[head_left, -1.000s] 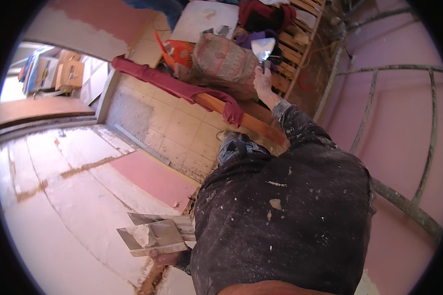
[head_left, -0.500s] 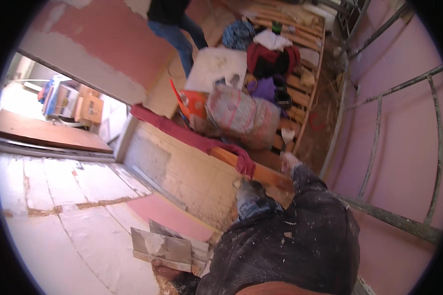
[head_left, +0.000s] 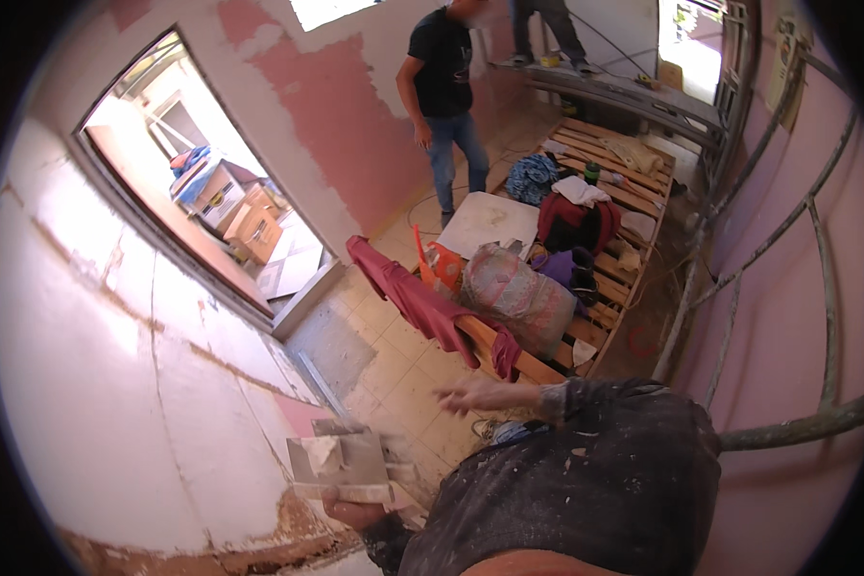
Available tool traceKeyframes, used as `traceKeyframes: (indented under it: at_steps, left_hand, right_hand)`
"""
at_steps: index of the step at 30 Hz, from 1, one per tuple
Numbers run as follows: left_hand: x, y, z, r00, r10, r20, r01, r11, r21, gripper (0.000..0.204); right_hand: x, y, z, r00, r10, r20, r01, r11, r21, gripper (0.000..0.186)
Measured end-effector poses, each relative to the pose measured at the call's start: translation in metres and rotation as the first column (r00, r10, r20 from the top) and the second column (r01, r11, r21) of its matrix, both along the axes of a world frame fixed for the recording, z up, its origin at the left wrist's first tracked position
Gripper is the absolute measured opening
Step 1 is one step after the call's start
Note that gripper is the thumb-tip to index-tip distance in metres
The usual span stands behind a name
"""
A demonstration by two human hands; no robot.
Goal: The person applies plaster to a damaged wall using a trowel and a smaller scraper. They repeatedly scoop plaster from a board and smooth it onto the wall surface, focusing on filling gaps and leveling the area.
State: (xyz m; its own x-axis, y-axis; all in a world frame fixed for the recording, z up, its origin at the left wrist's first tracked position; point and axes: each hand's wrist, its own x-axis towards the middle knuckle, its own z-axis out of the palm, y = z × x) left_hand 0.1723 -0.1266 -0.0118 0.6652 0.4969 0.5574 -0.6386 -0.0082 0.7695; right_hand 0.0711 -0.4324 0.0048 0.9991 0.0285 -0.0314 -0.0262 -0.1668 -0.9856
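1. currently gripping a rectangular grey metal plate (head_left: pixel 365 461) with the left hand (head_left: pixel 355 509), fingers curled firmly at its lower edge.
2. carrying a pale lump of plaster-like paste (head_left: pixel 326 453) on that plate, low at the left side of the body, near the white wall (head_left: pixel 134 413).
3. holding nothing visible in the right hand (head_left: pixel 485 394), loosely unfolded with fingers extended, above the tiled floor (head_left: pixel 398 370).
4. seeing a bulging grey-and-pink patterned sack (head_left: pixel 514 298) on a slatted wooden platform (head_left: pixel 590 331); unable to tell its contents.
5. noticing a bright orange bag (head_left: pixel 444 264) just beside the sack, also with contents hidden.
6. spotting farther back a dark red fabric bag (head_left: pixel 597 226), showing black at its front, with a white cloth (head_left: pixel 586 191) on top.
7. finding a small pale trapezoid blade (head_left: pixel 583 352) beside the sack, apart from the right hand.
8. glimpsing a brown box (head_left: pixel 256 232) through the doorway, too small for judging its contents.
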Motion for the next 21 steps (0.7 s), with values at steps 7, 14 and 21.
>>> traceKeyframes:
  at_steps: [7, 14, 21]
  left_hand:
    - [-0.055, 0.007, 0.103, 0.836, -0.548, -0.037, 0.422, 0.684, -0.595, 0.033]
    - [-0.042, 0.073, 0.019, 0.988, -0.040, -0.149, 0.061, 0.988, 0.140, 0.042]
    - [-0.029, 0.088, 0.077, 0.850, -0.523, -0.070, 0.275, 0.553, -0.786, 0.036]
  right_hand:
    - [0.035, 0.124, 0.061, 0.871, 0.492, 0.009, -0.396, 0.690, 0.606, 0.066]
    - [0.085, 0.172, 0.046, 0.777, 0.626, -0.073, -0.385, 0.563, 0.731, 0.042]
    - [0.181, 0.130, 0.117, 0.911, 0.388, 0.141, -0.412, 0.835, 0.365, 0.029]
